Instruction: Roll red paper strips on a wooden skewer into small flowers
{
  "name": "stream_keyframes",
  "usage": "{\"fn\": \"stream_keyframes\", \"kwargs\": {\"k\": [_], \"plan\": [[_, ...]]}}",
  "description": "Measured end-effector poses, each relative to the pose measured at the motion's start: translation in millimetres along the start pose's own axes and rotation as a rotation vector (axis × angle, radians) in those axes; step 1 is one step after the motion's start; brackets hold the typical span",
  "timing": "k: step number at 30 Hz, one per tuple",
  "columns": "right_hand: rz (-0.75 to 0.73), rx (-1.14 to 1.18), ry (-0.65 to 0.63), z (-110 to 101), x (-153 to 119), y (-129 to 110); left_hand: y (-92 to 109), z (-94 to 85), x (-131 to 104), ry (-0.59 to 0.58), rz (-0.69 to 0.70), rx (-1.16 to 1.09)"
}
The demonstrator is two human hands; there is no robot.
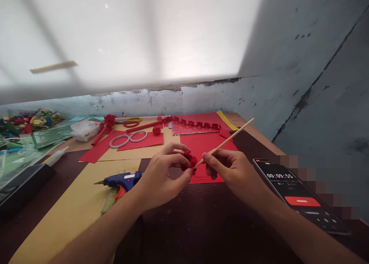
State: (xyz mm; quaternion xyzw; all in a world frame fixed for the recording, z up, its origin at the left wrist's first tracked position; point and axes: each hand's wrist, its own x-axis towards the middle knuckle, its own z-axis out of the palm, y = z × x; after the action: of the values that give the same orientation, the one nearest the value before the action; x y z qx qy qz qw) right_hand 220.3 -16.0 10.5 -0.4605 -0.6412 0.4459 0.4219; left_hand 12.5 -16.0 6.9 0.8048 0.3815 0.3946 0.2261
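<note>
Between the thumb and fingers of my left hand [165, 175] is a red paper flower [190, 160], held over the front edge of the red paper sheets [206, 175]. My right hand [230, 168] is closed around a thin wooden stick [229, 139], gripped near its lower end. The stick slants up to the right, and its lower tip meets the right side of the flower. My fingers cover part of the flower. Left of my left wrist lies a blue glue gun [123, 180] with an orange trigger, its nozzle pointing left.
A phone [296, 195] showing a timer lies at the right. Behind my hands are scissors [129, 137], a small red flower [156, 130], a row of red paper pieces [198, 123] and a red flower on a stem [108, 122]. Plastic bags [46, 135] and a dark box [25, 187] sit left.
</note>
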Motion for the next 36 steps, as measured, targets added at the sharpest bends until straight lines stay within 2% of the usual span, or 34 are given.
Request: {"fn": "stream_keyframes", "kwargs": {"k": [10, 15, 24, 36], "plan": [[-0.045, -0.030, -0.003, 1.3, -1.8, -1.3, -0.9, 0.4, 0.3, 0.003, 0.005, -0.012], [-0.056, -0.024, -0.017, 1.8, -1.4, 0.9, -3.6, 3.3, 0.8, 0.043, -0.010, -0.001], [0.018, -0.034, -0.017, 0.5, 1.2, 3.9, -5.3, 4.6, 1.4, 0.050, -0.026, -0.020], [0.022, -0.043, -0.013, 2.0, 1.6, 0.3, -4.2, 3.7, 0.6, 0.048, -0.031, -0.012]]}}
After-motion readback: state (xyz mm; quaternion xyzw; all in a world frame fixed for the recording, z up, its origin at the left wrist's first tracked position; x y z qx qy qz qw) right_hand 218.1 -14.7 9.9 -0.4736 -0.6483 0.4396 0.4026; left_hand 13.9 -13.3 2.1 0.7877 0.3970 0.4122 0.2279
